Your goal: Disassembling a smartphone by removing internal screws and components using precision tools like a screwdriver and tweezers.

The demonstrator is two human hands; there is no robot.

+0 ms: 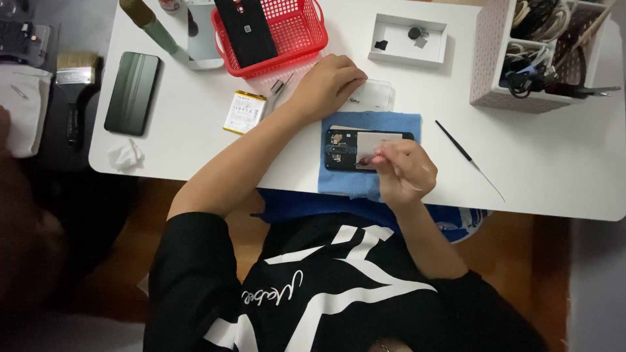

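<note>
An opened black phone (344, 148) with its back off lies on a blue cloth (398, 122) at the table's front edge. My right hand (405, 171) is pinched on a small reddish tool (366, 160) whose tip touches the phone's lower middle. My left hand (326, 83) reaches further back. Its curled fingers lie over the left end of a small clear plastic tray (377, 95) just behind the cloth. Tweezers (277, 88) and a yellow-white battery (244, 112) lie left of that hand.
A red basket (306, 32) holds a black back cover. A white tray (409, 40) holds small parts and a white perforated bin (495, 65) holds cables. Also on the white table (554, 150): a thin black probe (464, 155), a dark green phone (132, 93), a crumpled tissue (125, 155).
</note>
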